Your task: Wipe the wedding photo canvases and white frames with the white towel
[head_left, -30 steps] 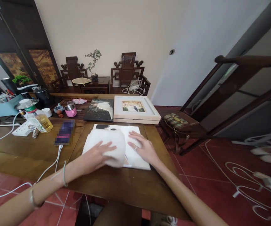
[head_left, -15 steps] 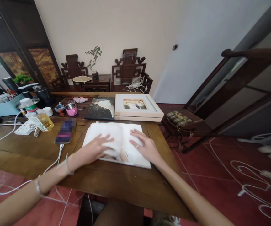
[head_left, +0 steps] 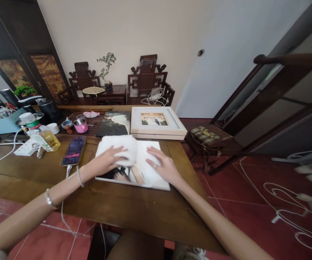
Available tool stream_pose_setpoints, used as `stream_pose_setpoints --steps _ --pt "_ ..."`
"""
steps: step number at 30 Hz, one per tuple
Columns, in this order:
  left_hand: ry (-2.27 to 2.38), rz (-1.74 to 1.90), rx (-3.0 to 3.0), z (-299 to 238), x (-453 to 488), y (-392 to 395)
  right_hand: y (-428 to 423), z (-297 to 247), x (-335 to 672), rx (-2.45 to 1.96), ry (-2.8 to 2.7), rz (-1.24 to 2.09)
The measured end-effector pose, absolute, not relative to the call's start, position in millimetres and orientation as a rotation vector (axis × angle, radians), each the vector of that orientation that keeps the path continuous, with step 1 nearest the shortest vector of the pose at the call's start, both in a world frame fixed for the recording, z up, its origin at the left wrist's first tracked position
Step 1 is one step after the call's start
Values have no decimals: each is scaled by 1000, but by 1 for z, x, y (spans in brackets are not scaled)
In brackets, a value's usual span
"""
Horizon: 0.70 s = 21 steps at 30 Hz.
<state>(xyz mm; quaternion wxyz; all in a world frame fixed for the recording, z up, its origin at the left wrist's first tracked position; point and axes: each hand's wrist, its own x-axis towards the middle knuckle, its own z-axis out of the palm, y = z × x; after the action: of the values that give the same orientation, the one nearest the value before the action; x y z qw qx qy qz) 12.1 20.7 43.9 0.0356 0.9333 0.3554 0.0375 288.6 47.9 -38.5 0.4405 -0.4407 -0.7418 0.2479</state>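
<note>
An open photo album (head_left: 156, 177) lies flat on the wooden table (head_left: 134, 209) in front of me. A fluffy white cloth (head_left: 118, 142) covers the upper part of its left page, and a printed picture shows below the cloth. My left hand (head_left: 111, 160) rests on the cloth with fingers stretched out. On the mostly white right page lies my right hand (head_left: 163, 164), a ring on one finger and the fingers spread flat. Behind the album are a dark album cover (head_left: 112, 124) and a pale framed picture (head_left: 156, 121).
To the left lie a phone (head_left: 74, 151) with a white cable, a bottle of yellow liquid (head_left: 46, 137) and a power strip (head_left: 26, 147). Further back stand a pink cup (head_left: 80, 125) and a black kettle (head_left: 49, 110). A chair holding a plaid bag (head_left: 204, 136) is at the right.
My left hand and the cloth have moved up the left page, uncovering more of the printed picture along its lower edge. My right hand stays flat on the right page.
</note>
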Motion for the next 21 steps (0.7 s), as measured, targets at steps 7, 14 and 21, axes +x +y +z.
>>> stream_pose_setpoints --steps 7,14,21 --pt "1161 167 2847 36 0 41 45 -37 287 -1092 -1820 619" --pt "986 218 2802 42 3 -59 46 -38 286 -1072 -1821 607" --pt "972 174 2780 57 25 -68 47 -41 288 -1137 -1841 536"
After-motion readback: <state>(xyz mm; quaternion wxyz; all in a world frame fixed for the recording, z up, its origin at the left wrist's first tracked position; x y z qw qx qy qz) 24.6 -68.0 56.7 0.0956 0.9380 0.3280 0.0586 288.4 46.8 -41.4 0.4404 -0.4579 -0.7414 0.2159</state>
